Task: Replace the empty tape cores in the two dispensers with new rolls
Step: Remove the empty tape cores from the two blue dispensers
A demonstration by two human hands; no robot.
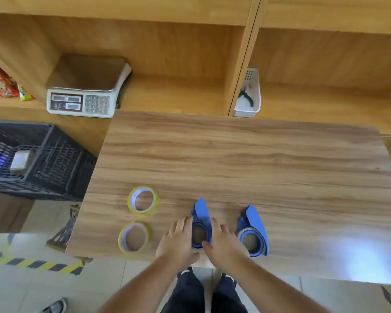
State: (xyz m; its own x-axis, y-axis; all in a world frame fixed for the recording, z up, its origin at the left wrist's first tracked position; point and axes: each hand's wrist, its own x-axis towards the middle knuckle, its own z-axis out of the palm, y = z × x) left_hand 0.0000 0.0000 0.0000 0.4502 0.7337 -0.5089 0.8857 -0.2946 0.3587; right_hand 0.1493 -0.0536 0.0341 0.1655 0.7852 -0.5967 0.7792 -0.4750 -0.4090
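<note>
Two blue tape dispensers lie on the wooden table point(235, 159) near its front edge. My left hand point(178, 240) and my right hand point(224, 242) press against either side of the left dispenser point(201, 213), fingers curled round its ring, where a brown core point(199, 233) shows. The right dispenser point(254, 224) lies apart to the right, untouched, with a grey-rimmed core point(251, 240) in its wheel. Two yellowish clear tape rolls lie flat to the left: the far roll point(143, 199) and the near roll point(134, 237).
A weighing scale point(86, 89) stands on the shelf at the back left. A black plastic crate point(36, 159) sits left of the table. A white basket point(248, 96) with pliers is on the shelf at the back right. Snack packets point(0, 82) lie far left.
</note>
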